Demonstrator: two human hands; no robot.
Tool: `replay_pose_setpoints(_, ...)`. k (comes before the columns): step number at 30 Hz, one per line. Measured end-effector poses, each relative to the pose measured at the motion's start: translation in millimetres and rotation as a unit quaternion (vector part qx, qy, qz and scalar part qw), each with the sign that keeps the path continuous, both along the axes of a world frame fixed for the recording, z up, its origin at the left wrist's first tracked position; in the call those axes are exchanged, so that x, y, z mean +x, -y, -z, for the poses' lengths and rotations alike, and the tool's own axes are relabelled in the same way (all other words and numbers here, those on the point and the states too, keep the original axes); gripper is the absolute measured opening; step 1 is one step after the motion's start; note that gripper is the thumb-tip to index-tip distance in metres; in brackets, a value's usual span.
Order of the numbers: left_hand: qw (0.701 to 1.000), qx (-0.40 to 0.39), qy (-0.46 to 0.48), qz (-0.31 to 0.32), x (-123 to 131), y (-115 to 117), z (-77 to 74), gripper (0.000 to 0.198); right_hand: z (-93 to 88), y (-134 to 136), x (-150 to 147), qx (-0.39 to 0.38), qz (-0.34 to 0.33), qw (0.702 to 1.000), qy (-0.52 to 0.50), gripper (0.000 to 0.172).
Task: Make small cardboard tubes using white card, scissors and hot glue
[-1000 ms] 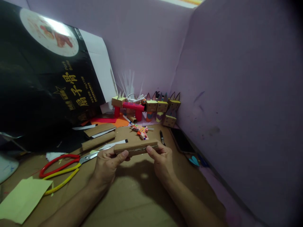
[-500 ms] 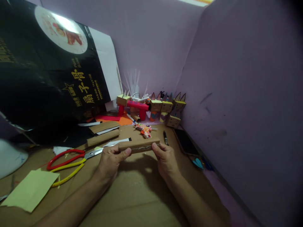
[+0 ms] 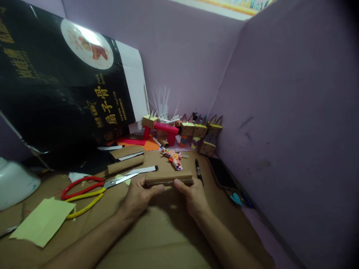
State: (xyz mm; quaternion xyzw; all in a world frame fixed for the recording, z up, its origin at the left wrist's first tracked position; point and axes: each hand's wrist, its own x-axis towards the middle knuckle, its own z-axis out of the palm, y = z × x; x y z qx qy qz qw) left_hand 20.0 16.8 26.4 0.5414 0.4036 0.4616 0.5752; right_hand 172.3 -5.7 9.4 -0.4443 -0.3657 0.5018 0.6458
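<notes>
A folded strip of brown cardboard (image 3: 169, 176) is held level above the table, between both hands. My left hand (image 3: 139, 194) grips its left end, thumb along the near edge and fingers hidden behind. At the other end my right hand (image 3: 193, 192) pinches it, its thumb pressed on the near edge. Scissors (image 3: 108, 184) with one red and one yellow handle lie left of my left hand, blades pointing toward the strip. A black marker (image 3: 199, 171) rests just beyond my right hand.
Cardboard pieces (image 3: 125, 164) lie behind the scissors, yellow paper (image 3: 43, 223) at front left. A phone (image 3: 221, 172) lies by the right wall. Box-headed cardboard figures (image 3: 187, 129) and a patterned paper figure (image 3: 172, 155) are at the back. A large black carton (image 3: 64, 86) leans left.
The view has tilted up slightly and shifted left. Both thumbs have slid inward along the cardboard strip, closer to each other, and the strip is still in both hands.
</notes>
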Motion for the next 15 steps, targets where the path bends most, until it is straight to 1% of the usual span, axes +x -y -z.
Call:
replay_pose_setpoints(3, 1.0, 0.018, 0.006, -0.021, 4.2, 0.3, 2.3, 0.01, -2.8, 1.8, -2.5, -0.005, 0.026, 1.0, 0.003, 0.02)
replay_pose_setpoints(6, 0.999, 0.016, 0.019, -0.028, 3.5, -3.1, 4.3, 0.012, -5.7, 1.9, -2.7, -0.011, 0.041, 0.999, -0.005, 0.02)
replay_pose_setpoints(8, 0.999, 0.002, 0.02, -0.028, 1.7, -5.8, 5.1, 0.015, -6.7, 0.8, -0.7, -0.017, 0.029, 0.999, -0.014, 0.021)
replay_pose_setpoints(12, 0.998, -0.028, 0.023, -0.046, -0.9, -9.2, 4.2, 0.018, -5.6, -3.1, 5.1, -0.022, -0.022, 0.999, -0.036, 0.027)
replay_pose_setpoints(15, 0.997, -0.042, 0.025, -0.061, -0.6, -9.7, 2.1, 0.021, -3.9, -5.8, 6.6, -0.019, -0.008, 0.999, -0.036, 0.027)
